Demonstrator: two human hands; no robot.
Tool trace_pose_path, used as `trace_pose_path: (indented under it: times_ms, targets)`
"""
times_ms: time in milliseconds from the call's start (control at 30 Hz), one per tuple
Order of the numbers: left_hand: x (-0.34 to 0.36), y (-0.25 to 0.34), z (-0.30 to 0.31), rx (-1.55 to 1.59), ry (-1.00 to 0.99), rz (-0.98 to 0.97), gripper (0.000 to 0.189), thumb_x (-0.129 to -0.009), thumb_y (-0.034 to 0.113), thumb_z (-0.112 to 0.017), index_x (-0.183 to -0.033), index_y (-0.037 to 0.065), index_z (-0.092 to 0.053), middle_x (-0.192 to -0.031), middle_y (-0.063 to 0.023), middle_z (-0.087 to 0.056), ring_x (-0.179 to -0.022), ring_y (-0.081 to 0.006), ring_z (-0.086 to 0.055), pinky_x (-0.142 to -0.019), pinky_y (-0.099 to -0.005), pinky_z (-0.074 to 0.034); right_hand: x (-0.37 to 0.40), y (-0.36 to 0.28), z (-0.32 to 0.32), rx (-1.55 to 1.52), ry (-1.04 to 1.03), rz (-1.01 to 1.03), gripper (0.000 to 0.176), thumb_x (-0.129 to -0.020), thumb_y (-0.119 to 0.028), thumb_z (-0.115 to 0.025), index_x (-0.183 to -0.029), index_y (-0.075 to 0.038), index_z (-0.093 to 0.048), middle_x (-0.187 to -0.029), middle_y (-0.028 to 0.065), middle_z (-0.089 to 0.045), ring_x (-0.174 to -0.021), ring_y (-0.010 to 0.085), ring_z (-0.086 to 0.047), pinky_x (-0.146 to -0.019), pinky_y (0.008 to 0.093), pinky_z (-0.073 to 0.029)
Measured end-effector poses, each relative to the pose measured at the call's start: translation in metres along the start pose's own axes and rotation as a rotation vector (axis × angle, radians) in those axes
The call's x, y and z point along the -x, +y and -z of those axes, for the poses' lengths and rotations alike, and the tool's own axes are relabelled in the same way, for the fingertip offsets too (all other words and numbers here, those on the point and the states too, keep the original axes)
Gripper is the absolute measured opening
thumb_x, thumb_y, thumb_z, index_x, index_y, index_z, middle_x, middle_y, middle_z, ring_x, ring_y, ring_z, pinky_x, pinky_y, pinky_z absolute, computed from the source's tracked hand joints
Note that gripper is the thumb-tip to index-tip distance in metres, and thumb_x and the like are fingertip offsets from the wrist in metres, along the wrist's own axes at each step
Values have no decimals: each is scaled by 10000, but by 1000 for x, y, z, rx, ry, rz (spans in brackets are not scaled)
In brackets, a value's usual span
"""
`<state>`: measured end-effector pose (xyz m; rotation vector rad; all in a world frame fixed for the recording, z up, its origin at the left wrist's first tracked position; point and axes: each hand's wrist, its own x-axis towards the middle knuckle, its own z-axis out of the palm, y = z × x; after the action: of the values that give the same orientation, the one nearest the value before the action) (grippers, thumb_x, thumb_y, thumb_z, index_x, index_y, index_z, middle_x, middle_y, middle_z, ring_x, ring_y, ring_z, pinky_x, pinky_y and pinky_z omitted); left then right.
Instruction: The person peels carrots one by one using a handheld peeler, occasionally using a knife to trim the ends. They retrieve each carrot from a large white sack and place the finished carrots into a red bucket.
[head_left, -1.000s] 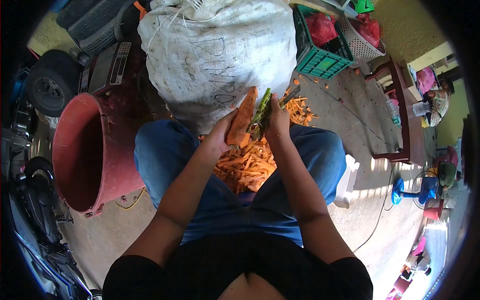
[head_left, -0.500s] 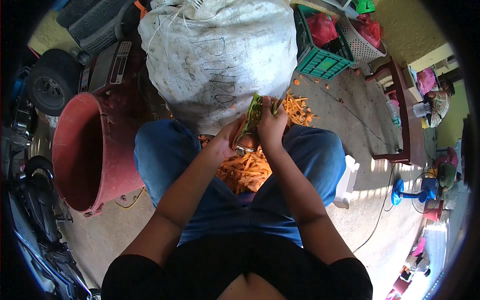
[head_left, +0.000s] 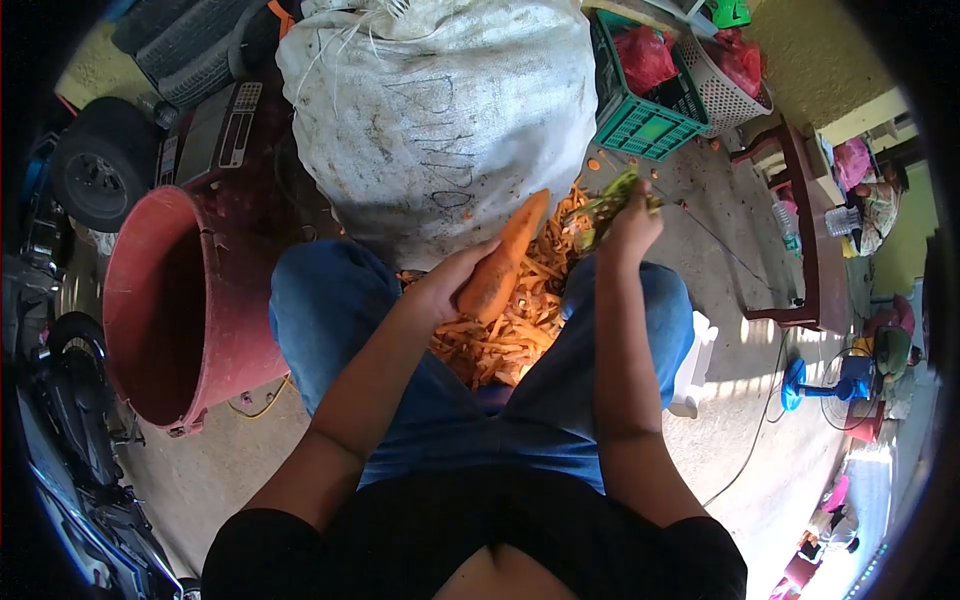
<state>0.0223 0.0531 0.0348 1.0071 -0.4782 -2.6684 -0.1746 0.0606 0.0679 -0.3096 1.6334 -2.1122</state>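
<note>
A large orange carrot point(head_left: 506, 262) lies in my left hand point(head_left: 450, 286), its tip slanting up and to the right. Fingers and thumb wrap its lower end, and dark patches mark the skin there. My right hand point(head_left: 634, 232) is closed around a green peeler point(head_left: 606, 204), blurred by motion and held off to the right of the carrot. Between my knees, under both hands, spreads a heap of orange peelings point(head_left: 512, 345). Straight ahead stands a big white woven sack point(head_left: 440, 110) with handwriting on it.
To the left, a red barrel point(head_left: 235, 290) lies on its side, near tyres point(head_left: 95, 165) and a scale point(head_left: 225, 130). A green crate point(head_left: 655, 130) and a white basket point(head_left: 722, 85) stand at the upper right. Farther right are a wooden frame point(head_left: 815, 240) and a blue fan point(head_left: 850, 380).
My right hand has swung right with the peeler, away from the carrot. The carrot, earlier mostly covered by the peeler and hand, now shows along its length. My left hand has barely moved.
</note>
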Motion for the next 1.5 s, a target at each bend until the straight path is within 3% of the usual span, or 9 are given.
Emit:
trace_pose_path:
  times_ms: [233,433,667,833,933,1033,1133,1267,1500]
  targets:
    - [-26,-8,16,217,-103,-178,323,-844,323,-379,-1002,53,-458,-807,-67,-554,-703,-158,-560,-587,-287,-490,86,25,-23,429,-412,350,251,-816,-220,-477,-775,23,-525,-590,139,-497,-557,194,-481,-542,295,-385]
    - [-2,1,7,-128,-122,-57,376,-854,299,-360,-1013,-29,-453,-836,-85,-559,-696,-166,-565,-635,-286,-481,54,35,-21,616,-221,512,274,-818,-227,-451,-769,19,-561,-605,189,-544,-537,281,-531,-507,336,-402]
    - [12,-6,-4,-256,-69,-110,400,-838,360,-375,-971,-10,-445,-761,-114,-546,-637,-201,-564,-559,-321,-485,-35,21,14,85,158,134,280,-831,-215,-449,-678,12,-509,-587,58,-516,-465,121,-428,-421,281,-363]
    - [-7,-3,6,-68,-10,-148,354,-844,322,-364,-998,16,-451,-843,-93,-553,-688,-184,-571,-609,-350,-498,49,27,-7,240,-319,76,258,-815,-225,-477,-739,17,-527,-616,50,-505,-570,112,-449,-524,252,-374]
    - [-2,-5,-2,44,16,-304,315,-859,306,-331,-980,52,-472,-847,-54,-554,-712,-142,-562,-606,-282,-471,92,22,-19,547,-454,389,207,-805,-184,-477,-770,15,-527,-665,185,-548,-597,271,-538,-557,322,-403]
    - [-13,-8,10,-52,-2,-279,323,-862,307,-325,-985,50,-476,-850,-52,-549,-682,-127,-547,-591,-253,-454,81,31,-21,647,-446,410,257,-818,-226,-469,-775,23,-516,-611,141,-538,-547,175,-501,-541,297,-405]
    - [-1,-14,6,-356,-23,-226,347,-859,308,-338,-1001,17,-460,-852,-82,-544,-695,-139,-548,-606,-262,-462,16,42,-16,666,-69,697,243,-809,-213,-481,-746,8,-561,-593,148,-550,-509,203,-517,-499,313,-409]
    - [17,-15,-9,-458,-10,-118,396,-856,338,-338,-997,-19,-437,-820,-116,-537,-685,-176,-557,-605,-299,-481,-36,-1,10,407,308,242,273,-806,-206,-474,-668,17,-551,-547,75,-521,-461,143,-439,-456,288,-376]
    - [8,1,-6,-48,39,-36,381,-847,335,-365,-1000,-5,-439,-817,-103,-538,-660,-192,-560,-595,-309,-487,29,5,-5,168,-183,106,220,-794,-216,-503,-680,-28,-508,-569,1,-452,-484,76,-400,-440,221,-330]
